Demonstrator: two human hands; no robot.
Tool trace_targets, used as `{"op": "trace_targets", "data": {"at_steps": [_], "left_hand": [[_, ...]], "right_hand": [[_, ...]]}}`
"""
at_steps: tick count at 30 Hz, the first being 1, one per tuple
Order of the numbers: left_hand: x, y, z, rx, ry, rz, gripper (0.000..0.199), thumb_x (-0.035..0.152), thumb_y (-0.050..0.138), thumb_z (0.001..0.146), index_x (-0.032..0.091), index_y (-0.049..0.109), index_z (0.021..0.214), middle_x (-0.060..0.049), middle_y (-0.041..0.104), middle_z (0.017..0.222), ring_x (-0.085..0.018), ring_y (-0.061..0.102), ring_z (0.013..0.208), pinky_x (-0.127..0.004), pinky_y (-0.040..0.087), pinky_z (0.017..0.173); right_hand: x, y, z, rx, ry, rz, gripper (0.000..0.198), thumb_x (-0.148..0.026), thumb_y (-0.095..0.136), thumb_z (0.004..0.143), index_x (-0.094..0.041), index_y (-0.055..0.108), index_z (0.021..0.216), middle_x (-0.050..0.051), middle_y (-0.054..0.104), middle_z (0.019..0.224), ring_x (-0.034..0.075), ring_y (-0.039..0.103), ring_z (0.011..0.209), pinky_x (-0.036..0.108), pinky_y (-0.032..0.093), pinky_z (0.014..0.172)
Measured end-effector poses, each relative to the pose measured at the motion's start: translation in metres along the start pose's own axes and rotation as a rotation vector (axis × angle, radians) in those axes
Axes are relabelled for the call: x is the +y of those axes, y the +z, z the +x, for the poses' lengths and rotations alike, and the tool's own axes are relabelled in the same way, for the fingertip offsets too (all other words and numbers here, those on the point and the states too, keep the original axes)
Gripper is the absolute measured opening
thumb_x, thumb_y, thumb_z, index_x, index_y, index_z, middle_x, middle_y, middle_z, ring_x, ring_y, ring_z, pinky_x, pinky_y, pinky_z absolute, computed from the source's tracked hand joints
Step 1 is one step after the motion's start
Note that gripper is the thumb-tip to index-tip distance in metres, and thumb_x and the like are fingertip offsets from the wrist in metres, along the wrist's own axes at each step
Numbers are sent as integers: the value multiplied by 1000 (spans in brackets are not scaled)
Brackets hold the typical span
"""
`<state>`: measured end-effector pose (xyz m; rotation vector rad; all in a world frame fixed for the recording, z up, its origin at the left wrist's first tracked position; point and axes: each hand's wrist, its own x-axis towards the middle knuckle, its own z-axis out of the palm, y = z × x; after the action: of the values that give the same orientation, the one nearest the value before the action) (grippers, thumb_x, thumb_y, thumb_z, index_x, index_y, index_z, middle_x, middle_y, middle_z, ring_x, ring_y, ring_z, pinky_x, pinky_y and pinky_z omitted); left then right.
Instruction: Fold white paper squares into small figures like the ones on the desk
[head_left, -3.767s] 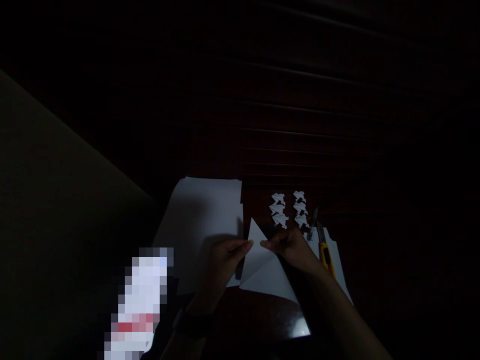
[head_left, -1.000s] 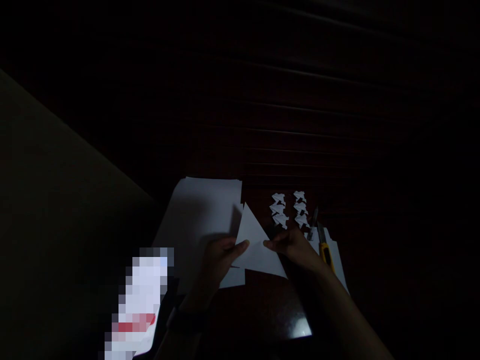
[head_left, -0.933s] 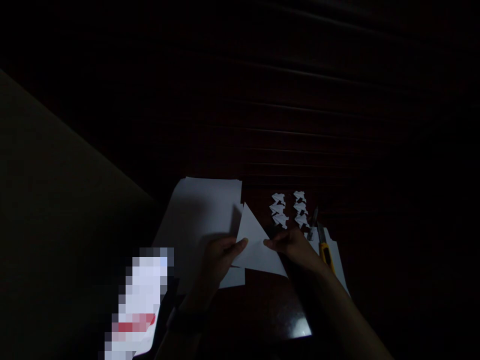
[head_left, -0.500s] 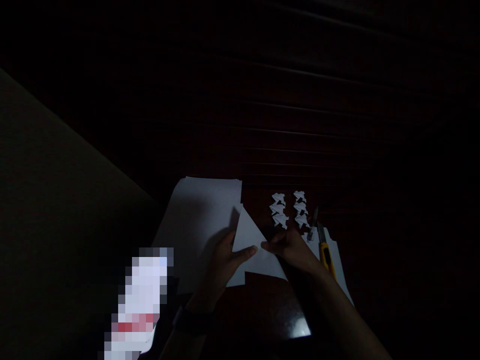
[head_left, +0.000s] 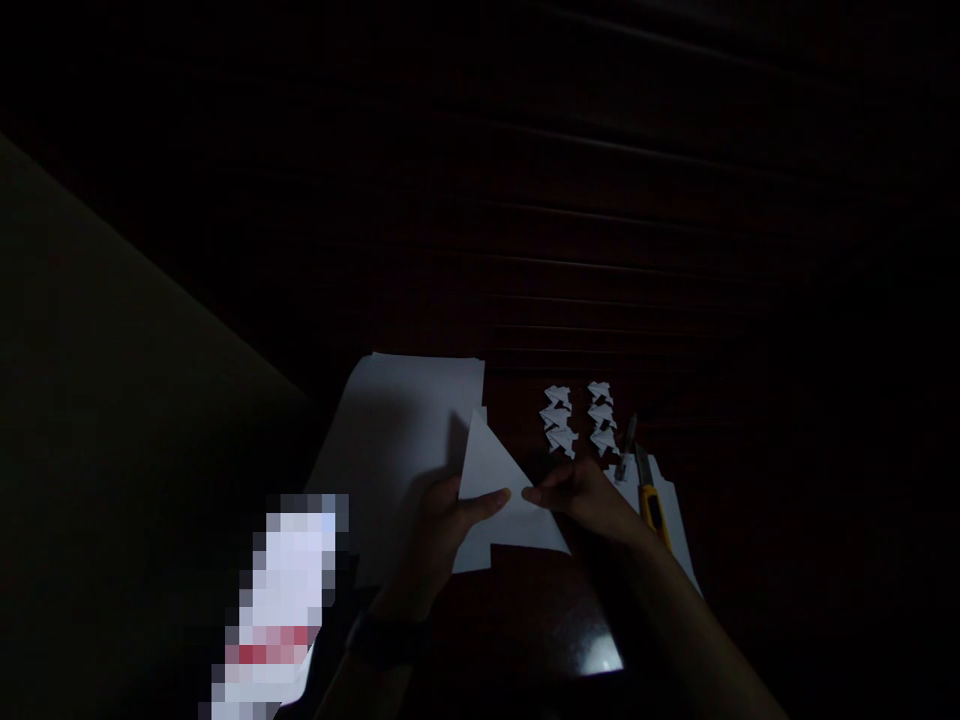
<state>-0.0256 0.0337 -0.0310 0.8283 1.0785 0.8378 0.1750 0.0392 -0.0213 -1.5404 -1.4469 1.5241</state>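
A sheet of white paper (head_left: 493, 460), folded to a triangle with its point away from me, is held between my two hands above the dark table. My left hand (head_left: 442, 520) pinches its left side, thumb lying on top and fingers hidden underneath. On the slanted right edge, my right hand (head_left: 585, 495) grips the paper between thumb and bent fingers. The two thumb tips almost meet near the middle. Below and left of the paper lies a stack of white sheets (head_left: 382, 430).
Several small folded paper figures (head_left: 557, 415) stand in two columns beyond my right hand. A yellow utility knife (head_left: 654, 512) and a clear pen-like object (head_left: 626, 445) lie on white paper (head_left: 679, 535) at the right. A blurred bright object (head_left: 289, 570) is at lower left.
The folded paper has shifted slightly left and tilted a little, with my left hand moving along. My right hand keeps its grip in nearly the same spot.
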Motion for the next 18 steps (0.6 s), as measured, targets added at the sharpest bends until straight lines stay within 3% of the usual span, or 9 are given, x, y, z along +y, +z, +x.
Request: {"op": "trace_targets", "data": {"at_steps": [12,18], "left_hand": [[1,1,-3,23,-45,-58,30,34,71,67,13,69,89,-9,72,79,-25,68,66,-32,51,56],[11,0,-4,83,-35,-20,32,36,73,64,13,69,87,-7,72,78,-25,68,67,-32,52,56]], "right_hand": [[0,2,-1,17,2,-27,32,-44,67,70,-13,68,61,0,59,56,10,47,51,21,35,49],[-3,3,-3,-43,23,8,34,-45,67,70,-13,68,60,0,59,54,11,49,50,22,35,48]]}}
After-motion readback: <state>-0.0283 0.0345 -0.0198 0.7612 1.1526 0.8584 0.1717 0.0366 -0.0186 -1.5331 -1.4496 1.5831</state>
